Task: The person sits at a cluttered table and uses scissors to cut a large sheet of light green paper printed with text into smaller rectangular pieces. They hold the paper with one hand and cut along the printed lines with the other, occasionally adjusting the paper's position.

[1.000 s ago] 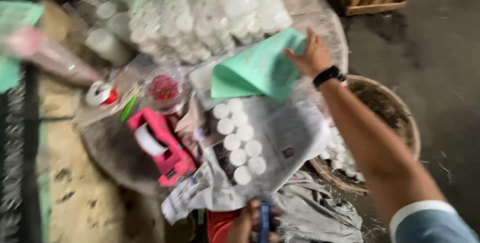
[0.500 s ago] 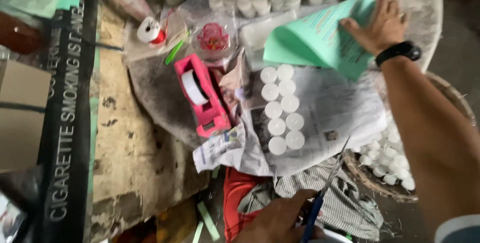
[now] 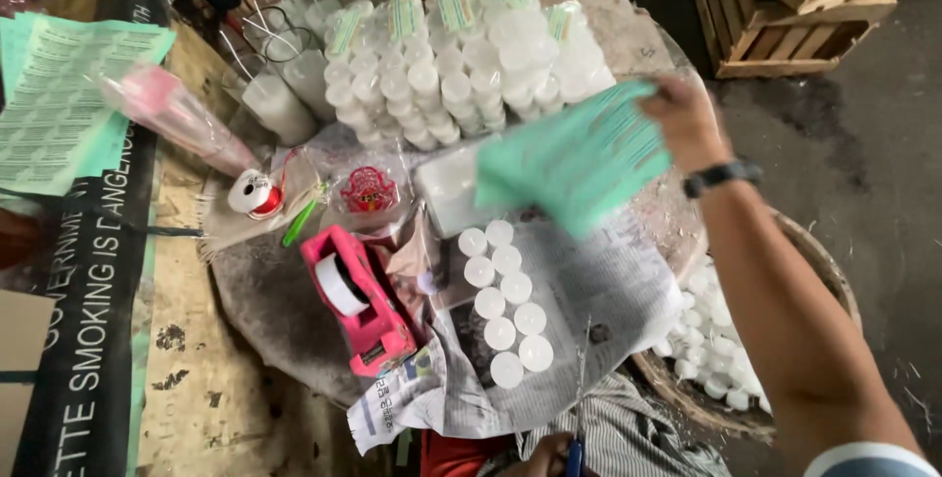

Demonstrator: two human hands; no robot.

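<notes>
- The right hand (image 3: 682,116) is pinching a green paper sheet (image 3: 574,165) above the newspaper (image 3: 618,300), far of the white candles (image 3: 505,305).
- The left hand (image 3: 549,455) is gripping blue-handled scissors (image 3: 575,438) at the near edge.

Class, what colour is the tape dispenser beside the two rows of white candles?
Bright pink; the tape dispenser shows clearly in the head view.

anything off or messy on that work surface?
Nothing spilled or broken. The white tealights sit in two neat rows on crumpled newspaper that hangs over the table edge. The right hand holds a blurred green sheet; the left hand grips blue-handled scissors.
</notes>
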